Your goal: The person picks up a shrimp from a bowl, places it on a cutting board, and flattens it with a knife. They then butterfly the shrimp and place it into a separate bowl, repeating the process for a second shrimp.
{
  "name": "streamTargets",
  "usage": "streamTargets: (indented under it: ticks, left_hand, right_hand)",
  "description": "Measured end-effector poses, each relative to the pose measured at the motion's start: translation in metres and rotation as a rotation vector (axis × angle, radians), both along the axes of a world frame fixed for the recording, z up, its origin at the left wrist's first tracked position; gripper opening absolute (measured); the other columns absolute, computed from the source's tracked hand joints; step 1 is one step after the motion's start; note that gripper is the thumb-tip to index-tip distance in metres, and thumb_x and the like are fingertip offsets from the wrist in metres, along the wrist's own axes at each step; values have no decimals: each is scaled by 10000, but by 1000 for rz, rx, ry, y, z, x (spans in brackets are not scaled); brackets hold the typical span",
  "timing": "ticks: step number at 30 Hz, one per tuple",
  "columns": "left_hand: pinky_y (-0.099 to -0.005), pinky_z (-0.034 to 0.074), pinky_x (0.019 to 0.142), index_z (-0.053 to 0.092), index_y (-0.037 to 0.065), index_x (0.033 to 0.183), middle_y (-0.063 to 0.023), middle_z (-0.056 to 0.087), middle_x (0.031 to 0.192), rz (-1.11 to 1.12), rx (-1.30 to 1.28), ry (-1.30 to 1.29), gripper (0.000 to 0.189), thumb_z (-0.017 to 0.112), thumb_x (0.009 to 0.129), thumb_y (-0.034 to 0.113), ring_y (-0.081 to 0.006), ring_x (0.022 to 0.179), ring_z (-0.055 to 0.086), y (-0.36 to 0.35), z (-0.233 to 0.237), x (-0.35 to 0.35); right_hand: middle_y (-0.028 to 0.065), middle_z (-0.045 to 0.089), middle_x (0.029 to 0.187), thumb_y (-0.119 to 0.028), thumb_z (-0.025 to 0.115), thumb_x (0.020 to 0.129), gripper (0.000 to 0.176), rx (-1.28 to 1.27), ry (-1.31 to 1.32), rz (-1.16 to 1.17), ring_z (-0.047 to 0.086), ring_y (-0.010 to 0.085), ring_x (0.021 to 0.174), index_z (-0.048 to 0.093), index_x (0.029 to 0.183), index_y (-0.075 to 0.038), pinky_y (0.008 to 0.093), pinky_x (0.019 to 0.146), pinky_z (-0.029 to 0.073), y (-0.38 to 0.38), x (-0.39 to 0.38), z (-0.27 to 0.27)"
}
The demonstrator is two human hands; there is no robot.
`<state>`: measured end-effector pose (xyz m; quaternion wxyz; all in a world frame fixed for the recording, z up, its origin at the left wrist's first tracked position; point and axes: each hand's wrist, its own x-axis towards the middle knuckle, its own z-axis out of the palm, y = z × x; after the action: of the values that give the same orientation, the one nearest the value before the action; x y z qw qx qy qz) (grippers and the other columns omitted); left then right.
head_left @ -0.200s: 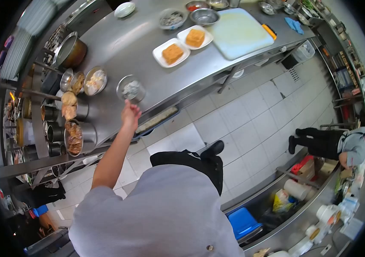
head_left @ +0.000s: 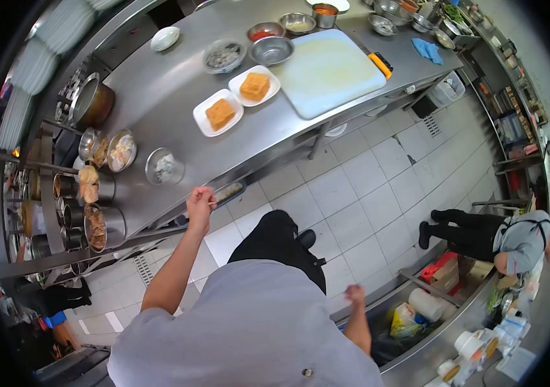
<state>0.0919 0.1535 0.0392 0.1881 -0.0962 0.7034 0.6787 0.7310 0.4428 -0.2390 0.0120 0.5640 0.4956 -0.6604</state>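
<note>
Hanging beside the grey shirt point(head_left: 243, 322), the right hand point(head_left: 354, 295) is curled and blurred, its grip impossible to tell. Out front, the left hand point(head_left: 201, 205) hovers by the near edge of the table point(head_left: 165, 97), fingers loosely folded, any hold unclear! Just inside that edge sits the container point(head_left: 179, 171) of pale bits point(head_left: 164, 166), then two white dishes point(head_left: 200, 117) bearing golden blocks point(head_left: 220, 113).

Upper centre: two square dishes point(head_left: 213, 132), two golden blocks point(head_left: 220, 113), one pale cutting board point(head_left: 326, 74). Lower half: wearer's two hands point(head_left: 201, 201).
</note>
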Motion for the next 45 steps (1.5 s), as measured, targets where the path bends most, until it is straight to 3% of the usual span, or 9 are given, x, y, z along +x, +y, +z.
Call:
streamTargets:
  ticks: [4, 9, 14, 25, 27, 31, 35, 39, 45]
  left_hand:
    - [-238, 501, 669, 660, 84, 1038, 19, 654, 878, -225, -80, 167, 76, 707, 979, 78, -51, 790, 603, 102, 9, 18]
    - [-255, 498, 682, 669, 25, 1074, -14, 672, 876, -446, -229, 479, 130, 715, 969, 87, -96, 782, 611, 235, 10, 7]
    - [-271, 510, 727, 682, 23, 1105, -31, 687, 930, -583, -166, 451, 147, 701, 972, 83, -106, 831, 625, 375, 1, -28]
    - [-347, 544, 744, 677, -3, 1087, -118, 693, 953, -693, -203, 587, 130, 668, 994, 87, -228, 839, 683, 564, 51, -105]
    - [-342, 543, 732, 678, -3, 1081, -125, 693, 950, -627, -242, 603, 124, 673, 991, 82, -231, 826, 682, 582, 47, -104]
    - [-335, 542, 703, 678, -4, 1078, -137, 690, 944, -475, -324, 591, 113, 683, 987, 61, -236, 791, 671, 616, 57, -84]
    - [-338, 547, 690, 675, -9, 1078, -134, 687, 934, -324, -463, 458, 105, 685, 990, 46, -226, 768, 653, 638, 66, -45]
    - [-342, 540, 637, 679, -9, 1083, -113, 698, 924, -128, -554, 188, 108, 679, 997, 56, -195, 757, 644, 659, 73, -11]
    - [-350, 547, 628, 689, -3, 1093, -141, 720, 960, -64, -641, 262, 121, 674, 985, 49, -245, 764, 685, 664, 66, 17]
  right_hand:
    - [63, 679, 796, -214, 632, 1009, 178, 305, -168, -69, 676, 162, 670, 655, 998, -37, 333, 527, 546, 254, -68, 59]
    - [64, 704, 964, -193, 626, 1038, 166, 473, -39, -83, 707, 170, 841, 662, 1100, -43, 313, 658, 568, 412, -223, 155]
    - [38, 707, 906, -187, 640, 1053, 135, 543, 117, 259, 705, 130, 815, 692, 1053, -62, 293, 645, 552, 442, -316, 162]
    - [-1, 682, 783, -184, 690, 1027, 168, 558, 325, 315, 623, 92, 708, 715, 1062, -22, 258, 666, 515, 636, -543, 281]
    - [51, 710, 969, -173, 715, 1015, 220, 597, 401, 500, 697, 135, 863, 693, 1178, -26, 300, 746, 587, 691, -609, 273]
    - [188, 619, 1276, -153, 723, 995, 542, 163, 548, 181, 726, 283, 995, 447, 1428, 19, 377, 773, 648, 746, -766, 285]
    - [222, 630, 1214, -95, 711, 975, 553, 63, 510, 55, 734, 293, 928, 384, 1407, 21, 380, 715, 672, 795, -869, 258]
    - [212, 638, 1153, -21, 665, 955, 396, 178, 475, 204, 728, 259, 835, 448, 1284, 23, 348, 606, 669, 806, -888, 239]
    - [181, 660, 1115, 28, 640, 936, 315, 16, 427, 479, 724, 241, 818, 504, 1220, 16, 318, 572, 659, 792, -805, 259]
